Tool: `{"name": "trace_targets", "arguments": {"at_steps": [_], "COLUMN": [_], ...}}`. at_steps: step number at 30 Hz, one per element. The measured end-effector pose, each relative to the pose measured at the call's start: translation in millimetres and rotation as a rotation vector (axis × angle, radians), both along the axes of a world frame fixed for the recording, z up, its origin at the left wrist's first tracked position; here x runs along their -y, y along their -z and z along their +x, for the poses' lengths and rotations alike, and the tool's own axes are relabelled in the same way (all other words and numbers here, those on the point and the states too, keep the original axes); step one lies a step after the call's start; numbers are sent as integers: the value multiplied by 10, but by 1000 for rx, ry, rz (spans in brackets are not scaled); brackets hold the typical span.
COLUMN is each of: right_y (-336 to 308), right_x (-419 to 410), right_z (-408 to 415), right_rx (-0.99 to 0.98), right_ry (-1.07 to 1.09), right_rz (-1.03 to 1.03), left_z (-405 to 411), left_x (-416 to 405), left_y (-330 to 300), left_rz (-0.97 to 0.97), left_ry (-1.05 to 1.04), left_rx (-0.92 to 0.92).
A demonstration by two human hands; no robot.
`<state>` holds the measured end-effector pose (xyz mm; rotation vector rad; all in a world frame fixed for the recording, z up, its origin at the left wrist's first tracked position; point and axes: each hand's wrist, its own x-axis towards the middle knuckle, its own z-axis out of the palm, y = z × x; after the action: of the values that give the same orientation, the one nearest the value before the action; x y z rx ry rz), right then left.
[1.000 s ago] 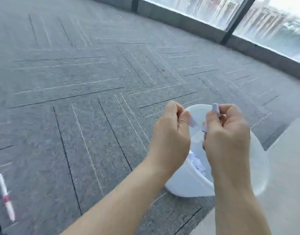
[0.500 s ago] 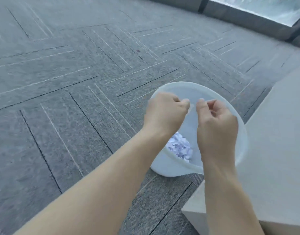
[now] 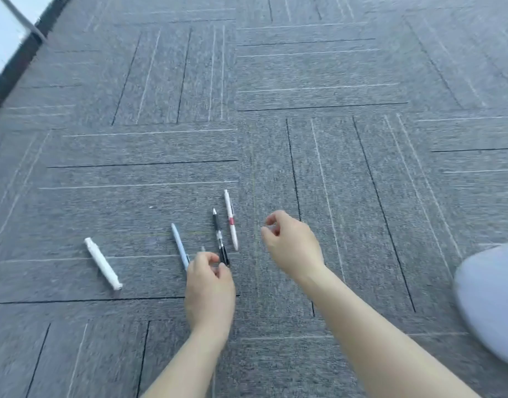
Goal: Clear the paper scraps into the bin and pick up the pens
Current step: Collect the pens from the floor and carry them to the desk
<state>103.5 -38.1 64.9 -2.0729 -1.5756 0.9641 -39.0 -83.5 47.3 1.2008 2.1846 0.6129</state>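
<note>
Several pens lie on the grey carpet: a white capped marker point(image 3: 102, 263) at the left, a pale blue pen point(image 3: 180, 245), a black pen point(image 3: 220, 236) and a white pen with a red band point(image 3: 231, 219). My left hand point(image 3: 209, 285) hovers over the near ends of the blue and black pens, fingers curled and apart, holding nothing. My right hand point(image 3: 290, 242) hangs to the right of the white-and-red pen, fingers loosely curled and empty. The bin is out of view.
A tiny white speck point(image 3: 151, 207) lies on the carpet beyond the pens. My knee in light grey cloth point(image 3: 491, 300) fills the right edge. A window frame with a dark base point(image 3: 14, 56) runs along the top left corner.
The view has swung from the white bin to the pens on the carpet. Both hands left the bin's rim, no longer pinch paper scraps, and now hang over the pens.
</note>
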Motion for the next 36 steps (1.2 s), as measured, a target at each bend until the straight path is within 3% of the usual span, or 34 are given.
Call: {"name": "trace_targets", "arguments": {"at_steps": [4,11,14,19,25,28,31,36], "right_y": [319,580,568,535,561,458,377,363], "right_x": [-308,-784,-830,-687,-632,-615,-588,-638], "right_z": [-474,-776,-771,-926,-1075,-1089,-1293,-2029], "right_rx": [192,462,411,220,338,277,57,-39], "right_ry": [-139,-244,-196,-140,-285,-273,-276,-507], "right_rz": [-14,-53,-87,-103,-131,-45,-84,-192], "left_z": [-581,-707,-730,-629,-439,-578,-1053,-1978], "left_x": [67,-457,-587,-361,-176,-190,-236,-328], "left_y": [181,350,370,278,404,344,259,230], "left_rz": [-129,-263,-307,-115,-267,-201,-75,-105], "left_ry": [-149,-44,-78,-58,159,64,-150,-468], "left_rx": [-94,-204,-207,-99,-159,-150,-196,-87]}}
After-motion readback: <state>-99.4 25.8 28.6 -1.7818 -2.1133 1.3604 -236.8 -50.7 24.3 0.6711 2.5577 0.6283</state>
